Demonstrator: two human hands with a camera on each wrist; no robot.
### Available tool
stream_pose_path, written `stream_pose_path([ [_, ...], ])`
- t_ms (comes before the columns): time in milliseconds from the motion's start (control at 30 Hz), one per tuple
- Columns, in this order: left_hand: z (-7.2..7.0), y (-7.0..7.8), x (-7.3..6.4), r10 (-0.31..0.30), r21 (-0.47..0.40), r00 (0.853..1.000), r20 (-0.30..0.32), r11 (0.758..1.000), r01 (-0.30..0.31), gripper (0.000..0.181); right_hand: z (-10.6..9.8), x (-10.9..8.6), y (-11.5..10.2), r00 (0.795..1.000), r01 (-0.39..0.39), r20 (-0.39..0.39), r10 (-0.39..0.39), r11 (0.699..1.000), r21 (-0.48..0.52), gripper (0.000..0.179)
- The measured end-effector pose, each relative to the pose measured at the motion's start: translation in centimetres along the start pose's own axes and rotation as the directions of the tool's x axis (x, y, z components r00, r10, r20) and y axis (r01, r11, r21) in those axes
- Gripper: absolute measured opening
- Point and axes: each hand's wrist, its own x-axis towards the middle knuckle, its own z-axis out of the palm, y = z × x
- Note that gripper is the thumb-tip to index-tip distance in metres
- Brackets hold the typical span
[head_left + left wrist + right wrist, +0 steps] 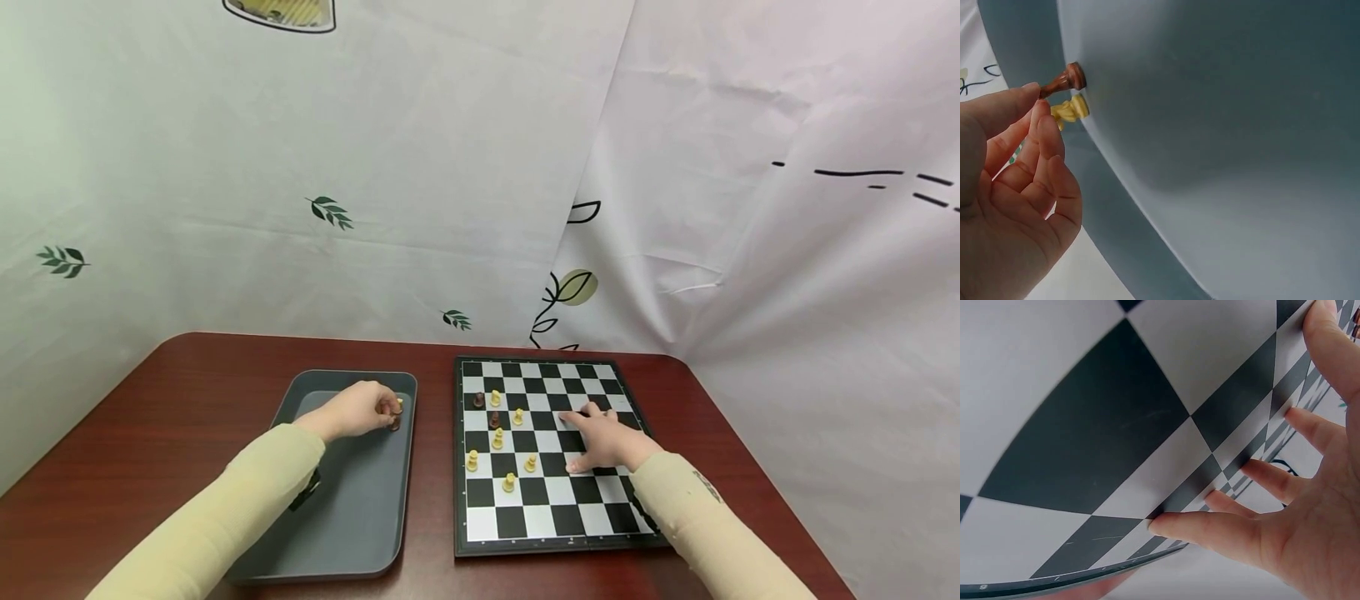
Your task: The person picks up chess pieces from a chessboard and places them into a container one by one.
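Over the far right corner of the grey tray (352,508), my left hand (363,410) pinches a brown chess piece (1067,79) between thumb and fingertips, its round base pointing away from the hand. A yellow chess piece (1072,109) stands close beside it in the tray, partly hidden behind the fingers. My right hand (606,439) rests with spread fingers on the right half of the black-and-white chessboard (524,522). In the right wrist view its fingertips touch the squares, and the hand holds nothing.
On the board's left half stand several yellow pieces (498,439) and two brown ones, a nearer brown piece (494,420) and a farther brown piece (478,400). Tray and board lie side by side on a reddish-brown table (187,417). A patterned white cloth (450,167) hangs behind.
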Motion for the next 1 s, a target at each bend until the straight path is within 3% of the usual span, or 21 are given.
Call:
stream_pose_path([
  [600, -0.9, -0.5, 0.2, 0.025, -0.069, 0.999, -0.035, 0.997, -0.027, 0.013, 0.1, 0.1, 0.1, 1.000, -0.003, 0.002, 0.003, 1.000, -0.003, 0.083],
  [1000, -1.6, 1.8, 0.4, 0.071, -0.113, 0.997, -0.025, 0.991, -0.073, 0.018, 0.1, 0.2, 0.2, 1.000, -0.008, 0.010, 0.008, 1.000, -0.007, 0.083],
])
